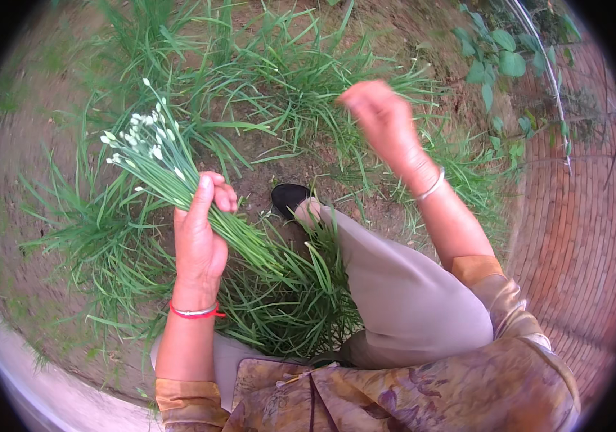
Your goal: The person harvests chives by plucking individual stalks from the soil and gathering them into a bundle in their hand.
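Note:
A bundle of garlic chive flower stalks is clasped in my left hand, thumb laid across the stems. White buds and small blossoms crowd its upper-left end, and the cut-looking stem ends point down and right. Off to the right, my right hand is raised over the leafy garlic chive clumps. Motion blurs its fingers, which look curled; whether anything thin is between them cannot be made out. More chive leaves grow close below the bundle, between my legs.
My black shoe stands on bare soil among the clumps. A brick surface curves along the right, with a broad-leaved plant and a thin pale pole near it. A pale concrete edge borders the lower left.

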Tool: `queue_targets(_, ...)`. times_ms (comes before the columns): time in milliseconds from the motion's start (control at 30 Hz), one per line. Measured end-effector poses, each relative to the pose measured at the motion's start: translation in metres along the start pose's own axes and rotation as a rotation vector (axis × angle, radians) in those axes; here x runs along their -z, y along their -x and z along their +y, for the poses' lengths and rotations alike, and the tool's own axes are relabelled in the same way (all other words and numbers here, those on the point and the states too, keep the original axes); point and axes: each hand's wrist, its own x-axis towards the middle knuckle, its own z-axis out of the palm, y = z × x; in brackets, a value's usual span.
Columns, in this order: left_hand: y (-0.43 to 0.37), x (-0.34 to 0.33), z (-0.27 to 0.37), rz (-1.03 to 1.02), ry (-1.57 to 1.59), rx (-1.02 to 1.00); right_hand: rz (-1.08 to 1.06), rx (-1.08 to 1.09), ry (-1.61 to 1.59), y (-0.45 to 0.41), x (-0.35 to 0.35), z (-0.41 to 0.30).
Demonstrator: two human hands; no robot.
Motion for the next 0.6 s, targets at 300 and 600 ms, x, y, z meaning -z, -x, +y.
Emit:
queue_targets(300,-0.003,-0.005,0.000,-0.024,0.051,0.073,-0.030,-0.711,-0.235,-0.022,0.010,0.128)
queue_targets(600,-0.004,-0.004,-0.006,-0.017,0.028,0.098,0.096,-0.710,-0.447,-0.042,-0.004,0.172)
